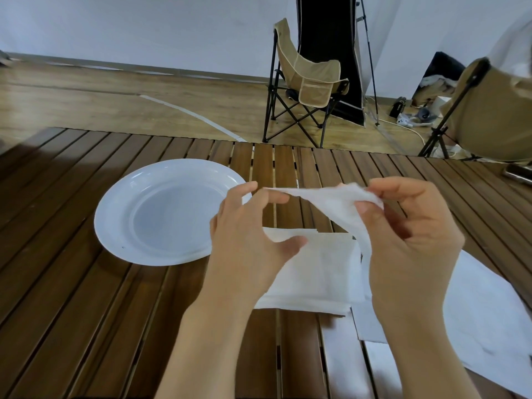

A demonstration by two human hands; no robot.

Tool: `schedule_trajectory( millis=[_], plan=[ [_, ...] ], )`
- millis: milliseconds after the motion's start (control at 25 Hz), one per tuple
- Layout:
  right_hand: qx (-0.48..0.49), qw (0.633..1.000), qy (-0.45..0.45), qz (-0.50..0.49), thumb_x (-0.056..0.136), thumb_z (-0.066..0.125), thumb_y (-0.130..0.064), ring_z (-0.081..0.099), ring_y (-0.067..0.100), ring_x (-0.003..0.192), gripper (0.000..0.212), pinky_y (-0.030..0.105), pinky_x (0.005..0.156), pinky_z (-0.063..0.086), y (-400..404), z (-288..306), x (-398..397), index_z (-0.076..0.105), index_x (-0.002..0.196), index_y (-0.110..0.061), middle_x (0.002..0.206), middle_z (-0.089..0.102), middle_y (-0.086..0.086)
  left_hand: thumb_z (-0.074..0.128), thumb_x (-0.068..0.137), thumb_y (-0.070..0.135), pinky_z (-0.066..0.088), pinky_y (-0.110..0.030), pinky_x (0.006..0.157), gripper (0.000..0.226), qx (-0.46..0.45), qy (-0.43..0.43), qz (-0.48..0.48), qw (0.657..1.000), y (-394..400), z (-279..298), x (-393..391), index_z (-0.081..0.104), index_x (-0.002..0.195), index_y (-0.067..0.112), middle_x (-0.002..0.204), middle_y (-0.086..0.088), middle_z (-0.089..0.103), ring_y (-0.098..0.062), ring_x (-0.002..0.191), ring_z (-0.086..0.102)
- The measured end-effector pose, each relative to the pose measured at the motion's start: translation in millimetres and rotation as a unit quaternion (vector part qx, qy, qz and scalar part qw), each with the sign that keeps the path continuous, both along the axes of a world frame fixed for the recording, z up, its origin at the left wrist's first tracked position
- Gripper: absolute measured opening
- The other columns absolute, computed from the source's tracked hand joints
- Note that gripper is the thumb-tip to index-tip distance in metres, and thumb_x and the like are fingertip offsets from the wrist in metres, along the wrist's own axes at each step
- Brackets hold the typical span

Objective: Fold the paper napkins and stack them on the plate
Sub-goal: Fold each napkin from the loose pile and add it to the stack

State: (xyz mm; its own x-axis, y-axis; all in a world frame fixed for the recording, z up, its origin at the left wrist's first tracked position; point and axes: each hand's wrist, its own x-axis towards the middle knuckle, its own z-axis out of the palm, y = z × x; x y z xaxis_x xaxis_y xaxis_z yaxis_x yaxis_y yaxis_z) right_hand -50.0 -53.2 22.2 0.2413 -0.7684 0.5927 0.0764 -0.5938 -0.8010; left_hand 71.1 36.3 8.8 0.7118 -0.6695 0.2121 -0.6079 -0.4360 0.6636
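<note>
Both hands pinch one napkin [322, 197] mid-frame, left hand [247, 226] and right hand [408, 234] at its ends, long axis left-right. The plate [115, 214] lies left, nearer the left hand.

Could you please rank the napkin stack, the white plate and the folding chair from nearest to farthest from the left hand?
From the left hand:
1. Napkin stack, just under and right of it.
2. White plate, on the hand's left, its rim partly behind the fingers.
3. Folding chair, beyond the table.
</note>
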Motion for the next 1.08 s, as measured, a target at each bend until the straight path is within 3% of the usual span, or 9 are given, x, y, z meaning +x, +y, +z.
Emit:
schedule_trajectory(
  millis=[120, 200, 280, 400, 600, 680, 760, 920, 1080],
  plan=[
    [0.040, 0.996, -0.047, 0.059, 0.086, 0.061, 0.011, 0.072, 0.016, 0.090, 0.020, 0.025, 0.062, 0.053, 4.0, 5.7, -0.5, 0.059, 0.099, -0.003, 0.087, 0.068, 0.009, 0.070, 0.073, 0.054, 0.024, -0.006, 0.094, 0.068, -0.056, 0.050, -0.028, 0.997, -2.9, 5.0, -2.1, 0.039, 0.131, 0.038, 0.120, 0.027, 0.038, 0.009, 0.108, 0.035],
    [0.057, 0.992, -0.070, 0.086, 0.085, 0.063, 0.008, 0.071, 0.026, 0.093, 0.022, 0.045, 0.068, 0.053, 4.0, 10.6, -2.1, 0.060, 0.099, -0.009, 0.088, 0.069, 0.005, 0.068, 0.075, 0.052, 0.024, 0.010, 0.078, 0.067, -0.105, 0.068, -0.054, 0.991, -3.3, 7.6, -2.2, 0.038, 0.133, 0.037, 0.112, 0.033, 0.037, 0.015, 0.095, 0.039],
    [0.072, 0.986, -0.101, 0.115, 0.085, 0.063, 0.006, 0.070, 0.029, 0.097, 0.022, 0.057, 0.078, 0.050, 4.3, 15.8, -3.7, 0.059, 0.099, -0.011, 0.089, 0.069, 0.005, 0.068, 0.077, 0.048, 0.029, 0.009, 0.082, 0.063, -0.156, 0.073, -0.089, 0.981, -3.1, 9.5, -2.3, 0.039, 0.131, 0.037, 0.113, 0.036, 0.043, 0.021, 0.101, 0.044],
    [0.114, 0.972, -0.144, 0.147, 0.085, 0.061, 0.004, 0.069, 0.027, 0.101, 0.020, 0.043, 0.087, 0.053, 4.1, 20.1, -4.6, 0.057, 0.103, -0.005, 0.089, 0.068, 0.004, 0.072, 0.076, 0.043, 0.038, -0.006, 0.093, 0.064, -0.187, 0.083, -0.131, 0.970, -2.8, 11.0, -3.6, 0.034, 0.126, 0.045, 0.119, 0.031, 0.053, 0.013, 0.113, 0.050],
    [0.221, 0.948, -0.178, 0.142, 0.076, 0.064, -0.008, 0.065, 0.015, 0.089, 0.024, 0.028, 0.078, 0.053, 0.2, 17.9, -5.3, 0.062, 0.100, -0.010, 0.088, 0.065, 0.001, 0.076, 0.077, 0.034, 0.035, -0.005, 0.096, 0.068, -0.187, 0.083, -0.172, 0.964, -0.9, 11.8, -6.4, 0.029, 0.118, 0.060, 0.124, 0.038, 0.043, 0.016, 0.118, 0.040],
    [0.239, 0.940, -0.193, 0.147, 0.075, 0.064, -0.008, 0.063, 0.012, 0.084, 0.024, 0.024, 0.074, 0.053, -0.4, 19.7, -6.8, 0.063, 0.099, -0.011, 0.087, 0.066, -0.001, 0.074, 0.080, 0.029, 0.030, -0.002, 0.100, 0.067, -0.198, 0.088, -0.193, 0.957, -0.3, 11.8, -6.8, 0.032, 0.124, 0.057, 0.126, 0.043, 0.039, 0.019, 0.120, 0.037],
    [0.250, 0.931, -0.213, 0.159, 0.075, 0.063, -0.007, 0.063, 0.012, 0.083, 0.024, 0.025, 0.075, 0.053, -0.7, 22.8, -8.5, 0.063, 0.098, -0.012, 0.086, 0.067, -0.002, 0.071, 0.083, 0.027, 0.028, 0.000, 0.099, 0.062, -0.199, 0.087, -0.211, 0.953, -1.2, 11.5, -7.3, 0.037, 0.130, 0.048, 0.130, 0.038, 0.041, 0.015, 0.122, 0.039],
    [0.227, 0.939, -0.210, 0.151, 0.074, 0.064, -0.009, 0.061, 0.011, 0.078, 0.022, 0.025, 0.072, 0.053, 2.6, 29.6, -9.7, 0.064, 0.095, -0.014, 0.081, 0.067, -0.004, 0.070, 0.083, 0.030, 0.032, -0.001, 0.097, 0.046, -0.188, 0.070, -0.215, 0.956, -5.1, 12.3, -11.0, 0.050, 0.122, 0.043, 0.126, 0.028, 0.051, 0.007, 0.120, 0.045],
    [0.220, 0.944, -0.198, 0.142, 0.077, 0.064, -0.010, 0.061, 0.009, 0.076, 0.017, 0.023, 0.068, 0.053, 6.5, 34.6, -9.1, 0.063, 0.094, -0.014, 0.080, 0.067, -0.006, 0.074, 0.081, 0.024, 0.047, -0.024, 0.097, 0.043, -0.237, 0.115, -0.199, 0.944, -5.8, 15.4, -10.1, 0.056, 0.116, 0.039, 0.123, 0.017, 0.057, -0.011, 0.113, 0.056]
  ],
)
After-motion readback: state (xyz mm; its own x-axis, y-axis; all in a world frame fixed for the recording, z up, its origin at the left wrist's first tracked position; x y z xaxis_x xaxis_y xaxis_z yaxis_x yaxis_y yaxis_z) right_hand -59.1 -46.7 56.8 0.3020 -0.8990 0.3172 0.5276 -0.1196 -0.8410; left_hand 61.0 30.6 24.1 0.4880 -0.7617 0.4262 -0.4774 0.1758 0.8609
